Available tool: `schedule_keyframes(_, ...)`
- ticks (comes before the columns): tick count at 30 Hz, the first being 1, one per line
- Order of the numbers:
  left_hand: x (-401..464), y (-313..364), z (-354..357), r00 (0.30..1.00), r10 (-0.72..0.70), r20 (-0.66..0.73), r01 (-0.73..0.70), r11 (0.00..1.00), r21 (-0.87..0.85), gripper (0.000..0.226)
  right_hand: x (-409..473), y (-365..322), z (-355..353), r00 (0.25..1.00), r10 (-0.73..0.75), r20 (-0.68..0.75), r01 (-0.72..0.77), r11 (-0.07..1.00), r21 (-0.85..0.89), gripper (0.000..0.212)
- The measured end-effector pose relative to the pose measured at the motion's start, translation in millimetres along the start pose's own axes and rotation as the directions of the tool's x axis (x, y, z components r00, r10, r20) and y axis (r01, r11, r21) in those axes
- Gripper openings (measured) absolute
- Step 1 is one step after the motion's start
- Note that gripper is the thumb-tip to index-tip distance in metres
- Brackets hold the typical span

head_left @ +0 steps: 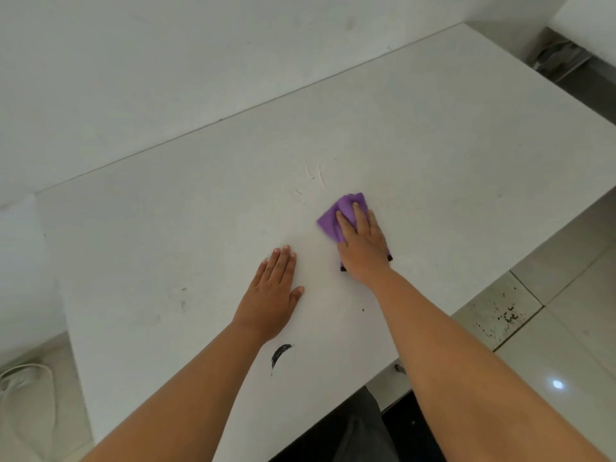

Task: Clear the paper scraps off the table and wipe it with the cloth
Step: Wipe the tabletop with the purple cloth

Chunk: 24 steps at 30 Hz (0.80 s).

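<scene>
Near the middle of the white table, the right hand presses the purple cloth flat with straight fingers; the left hand rests open alongside. Overlapping strokes should reach the black smear.

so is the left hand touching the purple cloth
Apart. The head view shows bare table between the left hand and the cloth, which lies under the right hand.
</scene>
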State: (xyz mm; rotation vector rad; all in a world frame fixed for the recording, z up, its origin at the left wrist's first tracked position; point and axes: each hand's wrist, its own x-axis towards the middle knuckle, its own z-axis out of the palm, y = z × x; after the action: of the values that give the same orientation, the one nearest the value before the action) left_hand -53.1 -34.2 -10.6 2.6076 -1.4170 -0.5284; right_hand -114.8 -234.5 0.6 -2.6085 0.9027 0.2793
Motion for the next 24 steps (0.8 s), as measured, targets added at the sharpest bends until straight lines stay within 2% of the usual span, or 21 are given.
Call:
schedule_keyframes(3, -11, 2, 5, 1.0, 0.003, -0.008, -0.003, 1.0, -0.023, 0.079, -14, 15, -6, 0.99, -0.14, 0.024, 0.139, 0.99, 0.022, 0.058)
schedule_keyframes(6, -17, 5, 7, 1.0, 0.015, -0.016, -0.015, 1.0, -0.007, 0.081, -24, 41, -17, 0.991, -0.132, 0.023, 0.133, 0.991, -0.008, 0.057)
schedule_keyframes(12, -18, 11, 12, 0.999, 0.025, -0.027, -0.026, 1.0, -0.007, 0.077, -46, 82, -19, 0.978, 0.199, -0.056, -0.195, 0.979, 0.06, 0.056)
schedule_keyframes(16, -16, 14, 13, 0.999, 0.038, -0.011, -0.038, 0.999, -0.005, 0.079, -62, 67, -6, 0.867, 0.482, -0.122, -0.468, 0.874, 0.126, 0.058)
schedule_keyframes(19, -11, 18, 8, 0.999, 0.035, 0.013, -0.035, 0.999, -0.007, 0.078, -72, 46, 1, 0.788, 0.608, -0.103, -0.579, 0.787, 0.215, 0.061)
schedule_keyframes(21, -7, 23, 4, 0.999, 0.034, 0.013, -0.034, 0.999, -0.017, 0.078, -75, 34, 4, 0.815, 0.573, -0.084, -0.549, 0.81, 0.207, 0.062)
schedule_keyframes(24, 2, 31, -3, 0.999, 0.023, 0.036, -0.022, 0.999, -0.031, 0.065, -80, 20, 12, 0.927, 0.367, -0.076, -0.355, 0.925, 0.138, 0.063)
